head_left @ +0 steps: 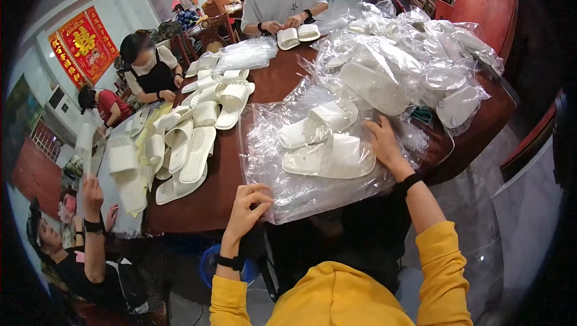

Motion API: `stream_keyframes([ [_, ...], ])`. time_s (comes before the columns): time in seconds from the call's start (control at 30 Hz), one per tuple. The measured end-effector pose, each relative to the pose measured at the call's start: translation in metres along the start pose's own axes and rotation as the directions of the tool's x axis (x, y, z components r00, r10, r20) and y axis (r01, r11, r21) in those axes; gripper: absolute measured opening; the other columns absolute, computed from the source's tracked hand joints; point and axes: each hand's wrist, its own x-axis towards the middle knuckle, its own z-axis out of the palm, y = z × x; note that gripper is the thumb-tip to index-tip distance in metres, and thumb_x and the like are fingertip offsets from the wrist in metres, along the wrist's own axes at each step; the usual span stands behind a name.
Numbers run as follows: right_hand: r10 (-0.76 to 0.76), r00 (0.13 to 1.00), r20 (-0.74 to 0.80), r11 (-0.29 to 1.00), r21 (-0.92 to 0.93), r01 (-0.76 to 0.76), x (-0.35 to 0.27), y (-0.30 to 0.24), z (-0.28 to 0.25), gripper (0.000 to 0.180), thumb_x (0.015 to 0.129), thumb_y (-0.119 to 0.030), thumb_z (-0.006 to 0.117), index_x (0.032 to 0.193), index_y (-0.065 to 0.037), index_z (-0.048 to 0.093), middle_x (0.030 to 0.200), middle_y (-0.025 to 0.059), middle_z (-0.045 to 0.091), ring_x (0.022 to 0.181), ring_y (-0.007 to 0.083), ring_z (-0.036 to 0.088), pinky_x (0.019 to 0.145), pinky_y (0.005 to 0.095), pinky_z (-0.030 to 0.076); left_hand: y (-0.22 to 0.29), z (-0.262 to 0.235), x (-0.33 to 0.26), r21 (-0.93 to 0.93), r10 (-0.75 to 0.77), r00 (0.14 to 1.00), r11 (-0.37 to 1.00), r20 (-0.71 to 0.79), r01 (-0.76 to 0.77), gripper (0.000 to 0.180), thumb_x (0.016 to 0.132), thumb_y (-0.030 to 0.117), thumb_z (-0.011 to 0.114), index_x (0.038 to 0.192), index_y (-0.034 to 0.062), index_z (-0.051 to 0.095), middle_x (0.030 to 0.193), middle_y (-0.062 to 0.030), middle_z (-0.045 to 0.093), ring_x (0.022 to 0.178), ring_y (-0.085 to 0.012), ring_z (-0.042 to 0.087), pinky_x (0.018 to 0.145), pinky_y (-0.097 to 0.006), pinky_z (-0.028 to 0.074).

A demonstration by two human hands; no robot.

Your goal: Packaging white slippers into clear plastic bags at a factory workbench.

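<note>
A clear plastic bag (255, 145) lies flat on the table in front of me. Two white slippers sit side by side in it: the near slipper (329, 156) and the far slipper (317, 124), soles down. My left hand (245, 210) has its fingers bent round the bag's near left edge. At the other end, my right hand (386, 144) rests on the plastic beside the slippers' right ends, its fingers stretched and apart.
A heap of bagged slippers (384, 67) covers the table's right side. Loose white slippers (198, 151) are piled on the left, with stacked clear bags (246, 54) behind. A person (285, 7) opposite handles slippers; another person's raised hand (92, 196) is at left. Dark green scissors handles (422, 114) lie by the heap.
</note>
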Motion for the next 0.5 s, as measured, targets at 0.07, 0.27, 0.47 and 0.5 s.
stream_keyframes([
  [0.07,0.096,0.987,0.127,0.993,-0.079,-0.086,0.006,-0.003,-0.008,0.039,0.082,-0.003,0.057,0.12,-0.01,0.062,0.133,0.0251,0.048,0.12,0.0421,0.046,0.103,0.0423,0.04,0.002,-0.004,-0.001,0.158,0.081,0.997,0.984,0.006,-0.081,0.008,0.083,0.014,0.068,0.085,0.0092,0.073,0.111,-0.0034,0.065,0.095,-0.0213,0.053,0.086,-0.033,0.042],
  [0.27,0.078,0.99,0.12,0.993,-0.098,-0.067,0.009,-0.003,-0.006,0.04,0.079,-0.002,0.058,0.117,-0.012,0.065,0.115,0.0128,0.061,0.109,0.0368,0.053,0.092,0.0435,0.045,0.013,-0.031,0.01,0.495,0.173,0.982,0.849,0.07,-0.185,0.027,0.09,0.012,0.049,0.104,0.0068,0.072,0.088,-0.0057,0.068,0.077,-0.0237,0.053,0.076,-0.034,0.044],
  [0.47,0.199,0.976,-0.086,0.974,-0.094,-0.207,0.002,-0.022,0.003,0.03,0.082,-0.008,0.058,0.11,-0.014,0.067,0.103,0.0121,0.061,0.095,0.0347,0.061,0.085,0.0449,0.048,-0.018,-0.047,0.058,0.288,0.114,0.984,0.946,0.134,-0.149,0.032,0.092,0.001,0.049,0.121,0.0014,0.061,0.085,-0.0111,0.066,0.078,-0.0204,0.058,0.075,-0.033,0.047],
  [0.5,0.199,0.976,-0.088,0.974,-0.093,-0.207,0.002,-0.024,0.003,0.03,0.082,-0.008,0.058,0.11,-0.014,0.067,0.103,0.0121,0.061,0.095,0.0347,0.061,0.085,0.0449,0.048,-0.026,-0.049,0.067,0.289,0.115,0.984,0.946,0.135,-0.15,0.032,0.092,0.001,0.049,0.121,0.0014,0.061,0.085,-0.0111,0.066,0.078,-0.0204,0.058,0.075,-0.033,0.047],
])
